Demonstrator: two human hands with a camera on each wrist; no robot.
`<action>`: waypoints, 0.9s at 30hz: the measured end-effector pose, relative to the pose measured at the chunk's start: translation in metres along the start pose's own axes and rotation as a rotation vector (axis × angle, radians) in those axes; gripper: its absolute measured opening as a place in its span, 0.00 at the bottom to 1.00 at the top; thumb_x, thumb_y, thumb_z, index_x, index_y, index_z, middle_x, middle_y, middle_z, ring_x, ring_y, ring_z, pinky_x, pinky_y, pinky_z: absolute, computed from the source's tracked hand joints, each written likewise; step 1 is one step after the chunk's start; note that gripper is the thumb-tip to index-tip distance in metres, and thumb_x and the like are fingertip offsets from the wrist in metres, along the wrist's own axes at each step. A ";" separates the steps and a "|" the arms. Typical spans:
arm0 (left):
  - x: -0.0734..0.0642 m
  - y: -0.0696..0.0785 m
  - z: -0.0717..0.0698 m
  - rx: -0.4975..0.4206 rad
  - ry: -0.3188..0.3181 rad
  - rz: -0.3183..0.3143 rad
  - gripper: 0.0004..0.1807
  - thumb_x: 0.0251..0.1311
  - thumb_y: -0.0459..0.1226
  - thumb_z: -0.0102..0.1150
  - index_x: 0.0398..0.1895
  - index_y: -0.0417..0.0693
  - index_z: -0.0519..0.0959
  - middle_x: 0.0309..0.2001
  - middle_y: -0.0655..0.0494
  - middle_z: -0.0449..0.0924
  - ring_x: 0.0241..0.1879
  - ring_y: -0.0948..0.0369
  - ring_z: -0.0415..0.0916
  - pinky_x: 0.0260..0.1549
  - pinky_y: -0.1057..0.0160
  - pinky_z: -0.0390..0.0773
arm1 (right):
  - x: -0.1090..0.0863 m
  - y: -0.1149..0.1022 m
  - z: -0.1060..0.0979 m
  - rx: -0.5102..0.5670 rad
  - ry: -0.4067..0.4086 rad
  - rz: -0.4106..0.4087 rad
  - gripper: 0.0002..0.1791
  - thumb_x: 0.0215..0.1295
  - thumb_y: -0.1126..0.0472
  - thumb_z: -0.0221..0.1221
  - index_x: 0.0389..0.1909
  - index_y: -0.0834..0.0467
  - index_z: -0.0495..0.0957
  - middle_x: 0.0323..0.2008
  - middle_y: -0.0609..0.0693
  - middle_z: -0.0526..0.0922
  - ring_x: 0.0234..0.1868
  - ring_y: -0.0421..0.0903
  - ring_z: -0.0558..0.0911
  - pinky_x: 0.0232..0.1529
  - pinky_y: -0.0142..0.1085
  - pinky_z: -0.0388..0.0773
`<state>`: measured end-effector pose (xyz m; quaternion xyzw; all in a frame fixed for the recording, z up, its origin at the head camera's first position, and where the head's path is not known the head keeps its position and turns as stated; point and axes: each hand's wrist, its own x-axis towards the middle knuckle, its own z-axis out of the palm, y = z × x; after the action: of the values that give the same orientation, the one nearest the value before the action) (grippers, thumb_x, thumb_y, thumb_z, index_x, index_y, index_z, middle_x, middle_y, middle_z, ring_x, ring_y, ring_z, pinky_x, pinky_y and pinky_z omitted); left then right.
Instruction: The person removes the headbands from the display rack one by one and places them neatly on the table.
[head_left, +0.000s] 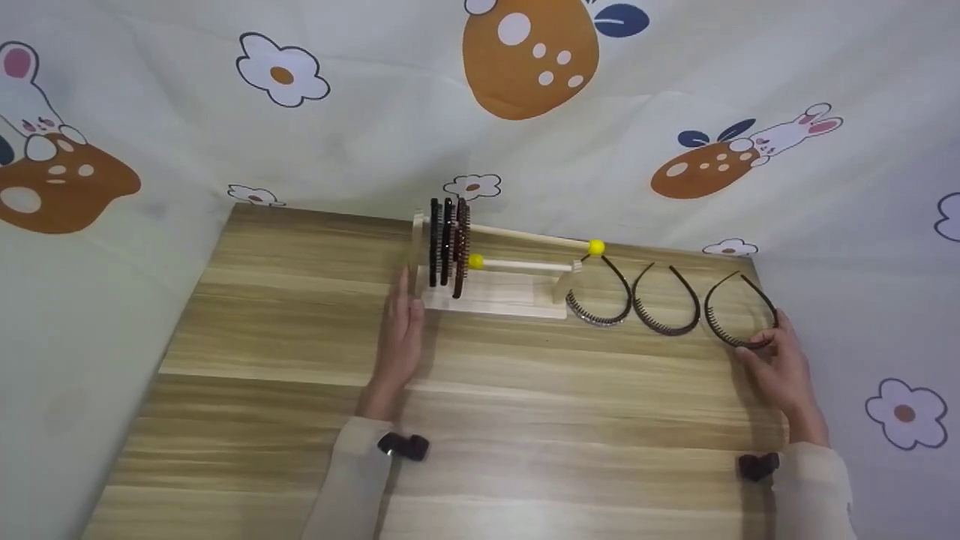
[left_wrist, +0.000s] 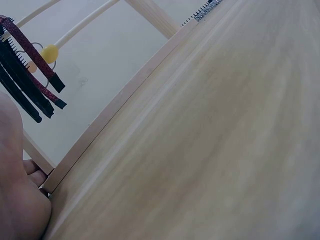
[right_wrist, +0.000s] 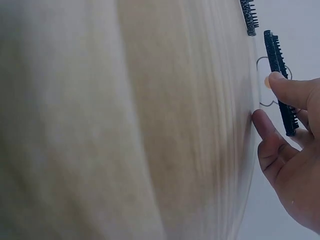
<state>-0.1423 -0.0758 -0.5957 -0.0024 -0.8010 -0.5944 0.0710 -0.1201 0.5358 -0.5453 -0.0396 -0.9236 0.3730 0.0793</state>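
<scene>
My right hand [head_left: 784, 375] pinches the front of a dark toothed headband [head_left: 765, 301] at the table's right end. In the right wrist view the headband [right_wrist: 274, 52] sits between thumb and fingers, with one lower fingertip at the tabletop. My left hand [head_left: 400, 341] lies against the left end of a pale wooden stand [head_left: 551, 307], fingers fairly straight. Two black headbands [head_left: 433, 244] and a dark red headband [head_left: 459, 251] hang on the stand's left part. In the left wrist view the dark red headband [left_wrist: 32, 42] hangs nearest the yellow ball.
Two more dark headbands, a middle one [head_left: 697, 307] and one with a glittery front [head_left: 628, 296], lie between stand and right hand. Yellow balls [head_left: 596, 247] cap the stand's two rods. Behind the wooden table [head_left: 487, 420] hangs a printed curtain [head_left: 375, 135].
</scene>
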 end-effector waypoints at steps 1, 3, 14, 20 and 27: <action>0.000 0.000 0.000 -0.002 0.002 0.001 0.42 0.87 0.65 0.27 0.94 0.55 0.45 0.91 0.43 0.44 0.87 0.33 0.45 0.77 0.17 0.45 | 0.001 0.000 0.000 0.002 -0.002 0.007 0.14 0.71 0.77 0.68 0.47 0.73 0.70 0.87 0.75 0.45 0.80 0.79 0.60 0.73 0.24 0.52; 0.000 0.001 0.000 -0.007 0.002 0.000 0.41 0.89 0.63 0.28 0.94 0.55 0.45 0.91 0.42 0.45 0.87 0.33 0.45 0.77 0.17 0.46 | 0.003 0.001 0.000 0.002 -0.006 0.015 0.14 0.72 0.77 0.68 0.47 0.73 0.70 0.87 0.76 0.44 0.80 0.78 0.61 0.74 0.23 0.53; 0.000 0.000 0.000 -0.003 0.000 -0.013 0.45 0.86 0.67 0.28 0.93 0.54 0.44 0.91 0.40 0.42 0.88 0.33 0.41 0.77 0.16 0.42 | 0.014 0.008 0.002 -0.018 -0.019 0.032 0.13 0.71 0.76 0.68 0.46 0.74 0.72 0.84 0.80 0.47 0.43 0.28 0.71 0.51 0.15 0.64; 0.000 0.000 0.000 0.003 0.005 -0.005 0.43 0.87 0.65 0.28 0.93 0.54 0.45 0.91 0.40 0.41 0.87 0.33 0.42 0.77 0.16 0.43 | 0.015 0.009 0.002 -0.043 -0.040 0.026 0.13 0.72 0.76 0.68 0.46 0.73 0.73 0.80 0.83 0.56 0.37 0.29 0.71 0.41 0.18 0.66; -0.001 -0.001 0.000 0.006 0.009 0.005 0.45 0.86 0.67 0.27 0.93 0.53 0.45 0.91 0.40 0.42 0.87 0.33 0.43 0.77 0.16 0.43 | 0.018 0.012 0.002 -0.054 -0.083 0.039 0.12 0.72 0.75 0.69 0.47 0.73 0.75 0.77 0.82 0.61 0.37 0.32 0.71 0.43 0.20 0.65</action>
<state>-0.1417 -0.0760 -0.5969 -0.0013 -0.8025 -0.5918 0.0762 -0.1376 0.5451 -0.5526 -0.0442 -0.9350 0.3505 0.0324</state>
